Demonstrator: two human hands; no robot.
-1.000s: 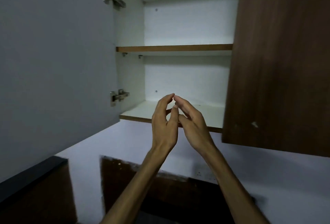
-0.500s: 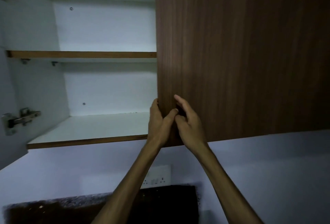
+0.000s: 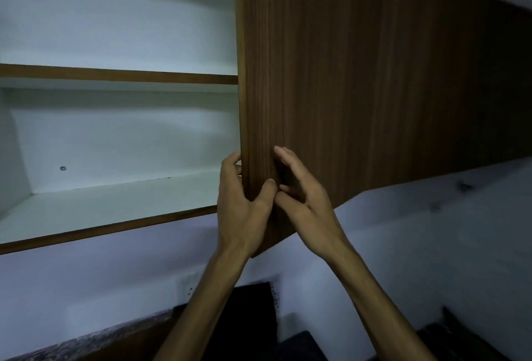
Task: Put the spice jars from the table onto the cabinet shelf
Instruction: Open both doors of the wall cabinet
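Both hands are working the cabinet door (image 3: pixel 359 87): left hand (image 3: pixel 241 205) curling round its edge, right hand (image 3: pixel 302 199) resting spread on its face; stiff, light panel, probably best pulled by that edge.

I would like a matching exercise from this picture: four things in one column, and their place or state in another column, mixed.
Things:
1. left hand
2. right hand
3. brown wooden cabinet door
4. white lower cabinet shelf

States:
a. lies bare, no jars on it
b. fingers curled round the door's edge
c. stands to the right of the open compartment
d. fingers rest on the door's front face

Pairs: 1-b, 2-d, 3-c, 4-a
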